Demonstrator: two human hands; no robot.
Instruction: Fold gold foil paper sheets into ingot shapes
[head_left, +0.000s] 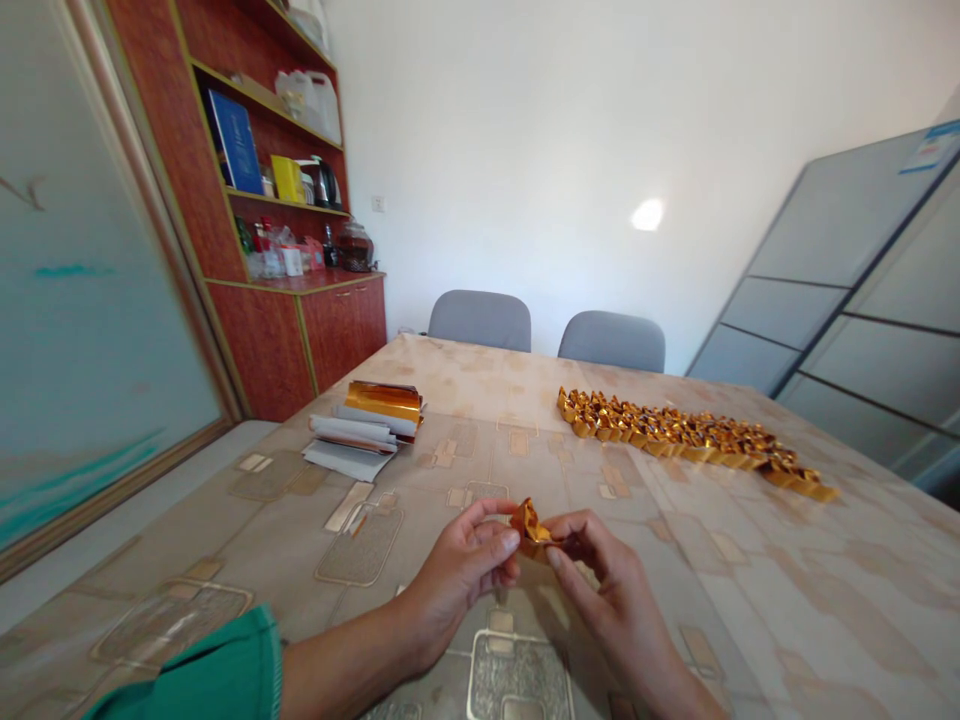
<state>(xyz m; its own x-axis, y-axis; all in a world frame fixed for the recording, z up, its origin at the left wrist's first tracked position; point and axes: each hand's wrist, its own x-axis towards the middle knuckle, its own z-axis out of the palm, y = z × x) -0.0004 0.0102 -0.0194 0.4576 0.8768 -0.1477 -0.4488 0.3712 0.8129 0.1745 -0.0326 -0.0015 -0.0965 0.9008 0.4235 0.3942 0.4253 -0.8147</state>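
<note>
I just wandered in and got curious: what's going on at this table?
A person is holding one folded gold foil-paper piece over the patterned tablecloth, the left hand at one side and the right hand at the other. Many similar folded pieces are massed farther back to the right. A stack of gold-and-white sheets lies to the left.

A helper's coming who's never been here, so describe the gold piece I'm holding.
Find the patterned tablecloth, then the left hand and right hand over it. Pinched between them is one small folded gold-foil piece, apart from the massed gold pieces beyond.
</note>
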